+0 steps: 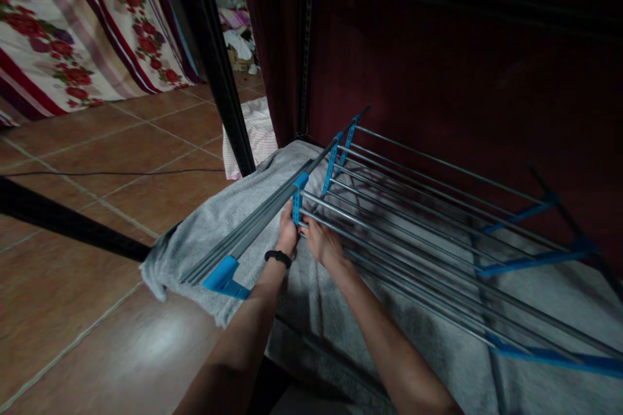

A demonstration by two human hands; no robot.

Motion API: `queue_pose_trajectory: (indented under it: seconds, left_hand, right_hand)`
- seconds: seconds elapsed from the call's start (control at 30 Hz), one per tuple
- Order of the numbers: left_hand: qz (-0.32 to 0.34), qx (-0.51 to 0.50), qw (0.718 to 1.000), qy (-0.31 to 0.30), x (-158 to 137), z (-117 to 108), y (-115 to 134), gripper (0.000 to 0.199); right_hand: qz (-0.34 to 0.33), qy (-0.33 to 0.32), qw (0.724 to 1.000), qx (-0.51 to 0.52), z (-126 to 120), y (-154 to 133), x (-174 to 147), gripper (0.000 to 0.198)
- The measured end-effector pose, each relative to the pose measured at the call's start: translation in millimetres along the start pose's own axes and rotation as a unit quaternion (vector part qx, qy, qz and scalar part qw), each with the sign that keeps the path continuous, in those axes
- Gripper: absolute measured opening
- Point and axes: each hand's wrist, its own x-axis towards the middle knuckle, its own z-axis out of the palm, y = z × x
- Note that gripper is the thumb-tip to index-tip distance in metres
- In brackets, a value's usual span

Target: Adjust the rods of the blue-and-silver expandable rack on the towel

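A rack of grey metal rods point(399, 233) with blue plastic brackets, resembling a clothes drying rack, lies across a grey blanket point(311, 318). My left hand point(288, 232), a black band on its wrist, is closed at the near-left blue bracket point(296, 200), with its fingers partly hidden behind it. Just to the right, my right hand point(318, 240) has its fingers curled around the end of a rod beside that same bracket. Several loose-looking grey tubes point(253, 220) run down to the left, near a blue corner piece point(226, 277).
Black metal posts point(221, 65) frame the surface on the left, and a black bar point(73, 220) crosses low. A dark red cloth point(438, 65) hangs behind. Brown floor tiles point(111, 162) bear a thin cable point(121, 173). A floral curtain point(92, 26) and striped cloth point(253, 133) lie beyond.
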Motion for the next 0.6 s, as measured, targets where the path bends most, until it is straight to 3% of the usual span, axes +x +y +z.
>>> queue_pose_trajectory:
  seconds: [0.1, 0.23, 0.37, 0.6]
  left_hand:
    - [0.006, 0.007, 1.0, -0.011, -1.1, 1.0, 1.0, 0.052]
    - [-0.011, 0.015, 0.999, -0.038, -2.3, 2.5, 2.4, 0.056]
    - [-0.019, 0.017, 0.999, -0.042, -4.5, 2.3, 3.2, 0.056]
    - [-0.016, 0.045, 0.998, -0.051, -7.4, -2.4, 1.2, 0.038]
  right_hand:
    - [-0.002, 0.033, 0.999, -0.041, 0.7, 2.2, -13.9, 0.038]
    - [0.051, 0.021, 0.994, -0.094, 4.2, 15.0, -33.7, 0.04]
    - [0.052, 0.013, 0.992, -0.118, 6.3, 26.6, -39.4, 0.04]
    - [0.04, -0.004, 0.994, -0.106, -0.7, 27.0, -34.5, 0.039]
